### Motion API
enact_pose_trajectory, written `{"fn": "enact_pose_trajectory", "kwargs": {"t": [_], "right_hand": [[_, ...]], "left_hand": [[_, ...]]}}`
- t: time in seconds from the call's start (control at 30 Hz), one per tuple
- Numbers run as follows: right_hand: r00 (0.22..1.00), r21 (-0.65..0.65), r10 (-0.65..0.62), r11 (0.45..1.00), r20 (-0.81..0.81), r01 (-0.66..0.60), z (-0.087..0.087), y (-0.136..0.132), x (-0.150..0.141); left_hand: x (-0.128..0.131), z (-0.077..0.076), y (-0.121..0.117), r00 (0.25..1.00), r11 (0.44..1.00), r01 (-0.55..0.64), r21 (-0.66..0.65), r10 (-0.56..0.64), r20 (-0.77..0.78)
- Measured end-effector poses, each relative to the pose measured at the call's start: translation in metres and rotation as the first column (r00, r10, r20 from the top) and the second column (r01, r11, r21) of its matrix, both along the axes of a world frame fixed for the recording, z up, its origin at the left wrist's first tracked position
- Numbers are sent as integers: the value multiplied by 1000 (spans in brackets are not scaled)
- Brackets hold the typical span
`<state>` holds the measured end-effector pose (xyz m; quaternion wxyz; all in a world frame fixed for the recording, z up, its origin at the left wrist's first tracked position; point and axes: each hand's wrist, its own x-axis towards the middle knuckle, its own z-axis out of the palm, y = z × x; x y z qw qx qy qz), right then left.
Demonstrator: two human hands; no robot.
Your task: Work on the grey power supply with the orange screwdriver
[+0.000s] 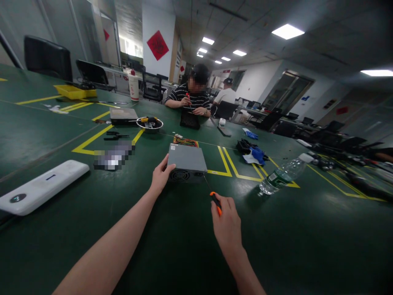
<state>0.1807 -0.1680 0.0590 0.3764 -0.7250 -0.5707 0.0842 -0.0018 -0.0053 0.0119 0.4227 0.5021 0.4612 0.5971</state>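
A grey computer power supply (pixel 188 158) lies on the green table, its fan grille towards me and a bundle of coloured cables (pixel 186 141) behind it. My left hand (pixel 161 174) grips its left side, thumb on the top front edge and fingers along the side. In my right hand (pixel 226 215) is a screwdriver (pixel 216 203) with an orange and black handle. Its thin shaft points up and left to the lower right corner of the power supply's front; whether the tip touches a screw is too small to tell.
Left stand a white device (pixel 46 184), pliers (pixel 115 135), a metal bowl (pixel 150 128) of tools, a grey box (pixel 123 116) and a yellow tray (pixel 75 92). A water bottle (pixel 284 175) and blue gloves (pixel 258 155) are right. Across the table a person (pixel 190 94) holds a red tool.
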Motion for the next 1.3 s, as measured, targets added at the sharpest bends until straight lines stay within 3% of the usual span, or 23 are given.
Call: {"fn": "enact_pose_trajectory", "kwargs": {"t": [0.07,0.17,0.23,0.27,0.33,0.43,0.5,0.57,0.67,0.77,0.83,0.87,0.93,1.0,1.03,1.1,1.2,1.3], "right_hand": [[978,-41,8,999,-209,-17,-2,3,5],[822,-119,-19,991,-569,-59,-9,8,14],[714,-149,-43,985,-698,-87,-13,11,18],[701,-155,-44,983,-712,-96,-14,12,19],[776,-140,-15,986,-631,-95,-16,12,19],[965,-33,37,998,-258,-48,-14,9,13],[999,29,37,999,19,-37,-10,5,7],[979,30,39,999,199,-45,-4,2,2],[973,6,48,999,225,-51,4,0,2],[996,-2,75,997,-46,-75,6,2,13],[937,-70,68,993,-343,-98,4,6,24],[864,-104,48,988,-502,-115,2,8,28],[645,-115,8,982,-764,-149,-3,12,33],[479,-102,-10,981,-878,-167,-6,14,33],[468,-100,-11,981,-884,-166,-7,14,31],[600,-86,8,988,-800,-128,-7,12,25],[899,1,29,1000,-436,-32,-3,8,15],[997,45,15,999,-78,-11,4,3,10]], "left_hand": [[0,-1,0,1000,1000,0,5,0,-3],[0,-3,1,1000,1000,-4,-2,4,5],[1,-4,1,1000,1000,-10,-11,11,8],[1,-5,1,1000,1000,-12,-10,12,4],[3,-6,0,1000,1000,-10,-2,10,-11],[6,-8,0,999,1000,-12,16,13,-35],[8,-9,1,999,1000,-5,23,6,-51],[9,-10,2,998,999,5,32,-3,-57],[8,-10,3,998,999,31,35,-29,-52],[6,-10,3,998,998,49,27,-48,-39],[6,-9,2,998,998,58,30,-57,-35],[6,-9,1,998,998,59,36,-58,-36],[6,-8,1,998,998,52,44,-50,-44],[6,-7,0,998,999,26,40,-24,-51],[6,-7,0,998,999,15,34,-13,-56],[7,-7,-1,998,1000,13,25,-12,-64],[7,-7,-1,997,999,27,38,-24,-73],[6,-7,0,997,999,24,43,-21,-72]]}}
